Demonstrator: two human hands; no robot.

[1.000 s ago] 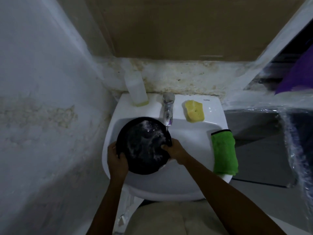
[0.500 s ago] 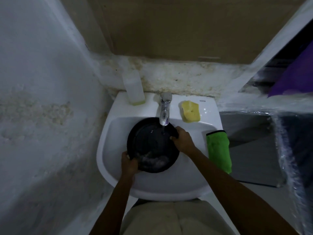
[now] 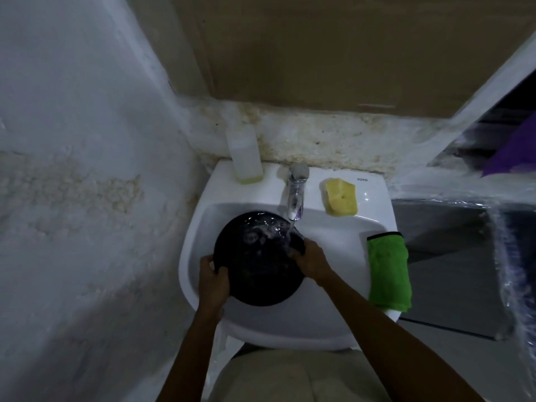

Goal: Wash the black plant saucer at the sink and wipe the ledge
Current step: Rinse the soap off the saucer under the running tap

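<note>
The round black plant saucer [image 3: 255, 265] is held tilted inside the white sink [image 3: 333, 314], under running water from the chrome tap [image 3: 296, 195]. Water splashes on its upper part. My left hand [image 3: 213, 281] grips the saucer's left rim. My right hand [image 3: 311, 258] grips its right rim just below the water stream. A yellow sponge [image 3: 340, 197] lies on the sink's back deck, right of the tap. A green cloth [image 3: 388, 271] hangs over the sink's right rim. The stained ledge [image 3: 333, 140] runs along the wall behind the sink.
A translucent bottle [image 3: 245, 153] with a little yellow liquid stands at the sink's back left. A rough white wall [image 3: 87, 198] is close on the left. A plastic-wrapped surface [image 3: 464, 198] and a purple object [image 3: 516, 152] sit to the right.
The saucer has shifted left and tilted under the tap stream, with water now splashing on its top. Both hands kept their hold on the rims; the view moved slightly.
</note>
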